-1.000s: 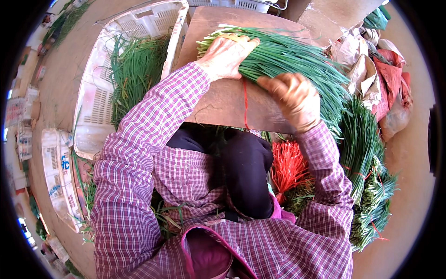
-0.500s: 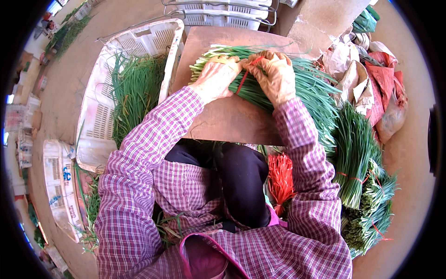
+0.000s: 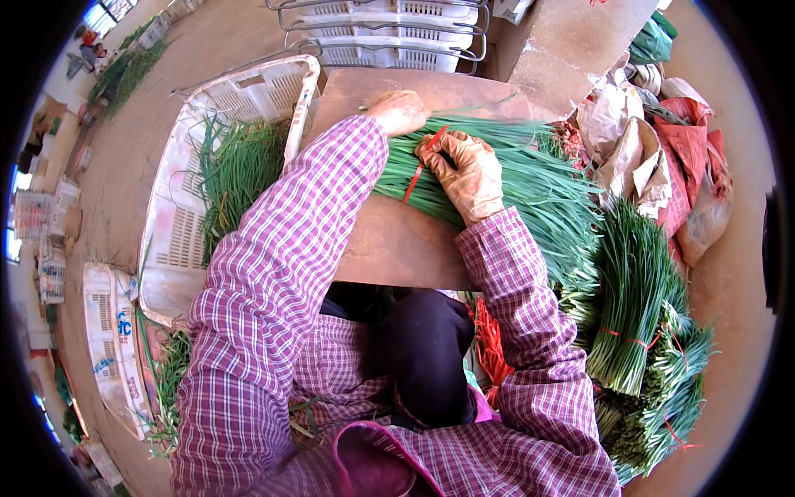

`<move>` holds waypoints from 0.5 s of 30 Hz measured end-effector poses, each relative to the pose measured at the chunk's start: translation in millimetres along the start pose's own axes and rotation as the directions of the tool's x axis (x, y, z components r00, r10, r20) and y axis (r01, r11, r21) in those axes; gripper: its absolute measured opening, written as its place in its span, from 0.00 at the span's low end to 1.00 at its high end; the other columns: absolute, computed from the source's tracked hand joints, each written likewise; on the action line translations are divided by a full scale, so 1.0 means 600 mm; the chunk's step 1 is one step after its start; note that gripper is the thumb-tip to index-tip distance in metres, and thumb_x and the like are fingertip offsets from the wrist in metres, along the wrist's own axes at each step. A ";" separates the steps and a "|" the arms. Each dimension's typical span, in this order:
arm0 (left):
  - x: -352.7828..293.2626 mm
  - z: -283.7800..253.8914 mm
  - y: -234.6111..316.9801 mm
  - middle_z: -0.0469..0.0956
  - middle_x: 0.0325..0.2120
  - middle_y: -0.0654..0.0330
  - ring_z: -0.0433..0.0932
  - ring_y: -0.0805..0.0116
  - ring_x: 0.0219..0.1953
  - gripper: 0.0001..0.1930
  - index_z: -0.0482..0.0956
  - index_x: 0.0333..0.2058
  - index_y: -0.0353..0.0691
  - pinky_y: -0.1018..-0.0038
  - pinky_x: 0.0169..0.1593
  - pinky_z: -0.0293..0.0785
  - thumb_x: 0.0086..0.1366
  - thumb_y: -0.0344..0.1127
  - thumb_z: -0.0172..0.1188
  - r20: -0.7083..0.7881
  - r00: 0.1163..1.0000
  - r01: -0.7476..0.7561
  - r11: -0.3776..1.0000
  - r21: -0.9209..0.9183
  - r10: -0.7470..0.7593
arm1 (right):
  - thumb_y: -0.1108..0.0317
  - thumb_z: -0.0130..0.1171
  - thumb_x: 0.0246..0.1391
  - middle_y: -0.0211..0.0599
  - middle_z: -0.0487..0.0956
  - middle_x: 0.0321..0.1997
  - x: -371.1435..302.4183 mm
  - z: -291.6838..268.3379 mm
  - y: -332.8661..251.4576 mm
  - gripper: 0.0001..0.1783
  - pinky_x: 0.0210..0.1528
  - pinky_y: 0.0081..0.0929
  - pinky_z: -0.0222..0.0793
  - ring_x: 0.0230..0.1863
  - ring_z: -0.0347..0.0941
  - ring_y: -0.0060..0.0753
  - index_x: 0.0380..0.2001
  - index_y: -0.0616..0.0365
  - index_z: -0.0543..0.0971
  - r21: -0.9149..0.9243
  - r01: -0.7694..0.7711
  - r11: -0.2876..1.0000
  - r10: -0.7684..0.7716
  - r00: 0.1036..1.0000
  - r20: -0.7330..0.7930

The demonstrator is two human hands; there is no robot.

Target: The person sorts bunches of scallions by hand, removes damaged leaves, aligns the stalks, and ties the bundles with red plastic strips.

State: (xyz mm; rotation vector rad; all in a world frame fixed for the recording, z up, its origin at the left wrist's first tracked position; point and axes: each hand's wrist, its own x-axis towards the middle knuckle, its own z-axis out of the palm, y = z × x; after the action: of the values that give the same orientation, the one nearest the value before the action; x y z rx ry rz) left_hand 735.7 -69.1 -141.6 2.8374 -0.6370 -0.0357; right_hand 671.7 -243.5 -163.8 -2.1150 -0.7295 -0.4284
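A thick bundle of long green garlic chives (image 3: 517,161) lies across a brown board (image 3: 397,248) over my lap. A red tie (image 3: 413,182) runs round the bundle near its stem end. My right hand (image 3: 465,176), in a worn tan glove, is closed at the tie, thumb and forefinger pinched on it at the top of the bundle. My left hand (image 3: 399,113) curls over the far side of the stem end; its fingertips are partly hidden, and my left sleeve covers the pale stem ends.
A white crate (image 3: 178,224) of loose greens stands left of the board. Tied chive bundles (image 3: 633,298) are stacked at right, with red ties (image 3: 490,352) hanging below the board. Stacked white crates (image 3: 381,37), a concrete block (image 3: 571,54) and sacks (image 3: 633,161) lie beyond.
My left hand has moved off the top of the bundle to its far side, and my left forearm now covers the stem ends. My right hand stays at the tie. The view has tilted up slightly.
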 end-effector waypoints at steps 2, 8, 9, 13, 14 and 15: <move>-0.026 0.035 -0.006 0.75 0.27 0.44 0.73 0.46 0.33 0.19 0.74 0.22 0.31 0.57 0.38 0.67 0.63 0.40 0.43 -0.207 0.976 0.072 0.997 -0.012 -0.073 | 0.61 0.63 0.43 0.25 0.77 0.34 0.009 -0.004 -0.016 0.07 0.47 0.36 0.58 0.39 0.71 0.34 0.26 0.48 0.79 -0.094 0.128 0.987 -0.129 0.992 0.001; -0.103 0.034 0.044 0.77 0.26 0.45 0.76 0.46 0.30 0.16 0.76 0.23 0.32 0.56 0.38 0.69 0.60 0.37 0.46 -0.412 0.904 0.051 0.984 -0.168 -0.117 | 0.57 0.59 0.49 0.32 0.71 0.53 0.035 -0.033 -0.007 0.10 0.60 0.56 0.47 0.59 0.60 0.48 0.32 0.47 0.78 -0.150 0.270 0.951 -0.207 0.917 0.340; -0.097 0.024 0.040 0.76 0.26 0.45 0.76 0.50 0.31 0.13 0.77 0.30 0.33 0.59 0.38 0.69 0.61 0.37 0.48 -0.273 0.948 0.085 0.955 -0.285 -0.166 | 0.59 0.59 0.50 0.33 0.72 0.49 0.035 -0.035 0.016 0.09 0.56 0.49 0.54 0.54 0.65 0.46 0.32 0.48 0.78 0.030 0.123 0.992 -0.124 0.900 0.418; -0.051 -0.017 -0.027 0.80 0.34 0.51 0.77 0.67 0.41 0.14 0.80 0.38 0.36 0.71 0.46 0.70 0.59 0.38 0.52 -0.147 0.947 0.160 0.813 -0.561 -0.287 | 0.63 0.58 0.51 0.38 0.75 0.37 0.031 -0.021 0.028 0.07 0.41 0.35 0.67 0.39 0.72 0.44 0.33 0.51 0.76 0.171 0.133 0.976 -0.187 0.916 0.354; -0.038 -0.037 -0.044 0.80 0.35 0.50 0.77 0.64 0.42 0.14 0.80 0.37 0.36 0.70 0.45 0.71 0.58 0.39 0.53 -0.156 0.930 0.219 0.843 -0.492 -0.332 | 0.62 0.57 0.52 0.39 0.75 0.38 0.031 -0.014 0.025 0.08 0.41 0.37 0.66 0.39 0.72 0.45 0.34 0.51 0.76 0.157 0.142 0.977 -0.189 0.918 0.348; -0.031 -0.041 -0.050 0.80 0.35 0.50 0.77 0.64 0.42 0.14 0.80 0.37 0.36 0.70 0.45 0.71 0.58 0.39 0.53 -0.159 0.926 0.227 0.841 -0.492 -0.343 | 0.62 0.57 0.52 0.39 0.75 0.38 0.028 -0.009 0.022 0.08 0.41 0.37 0.66 0.39 0.72 0.45 0.34 0.51 0.76 0.164 0.147 0.975 -0.197 0.914 0.354</move>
State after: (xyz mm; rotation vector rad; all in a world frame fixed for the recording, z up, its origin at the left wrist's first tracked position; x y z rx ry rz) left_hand 733.0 -29.4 -125.2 2.3848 -0.1157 0.0930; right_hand 692.7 -248.3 -159.4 -2.0315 -1.1360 -0.0669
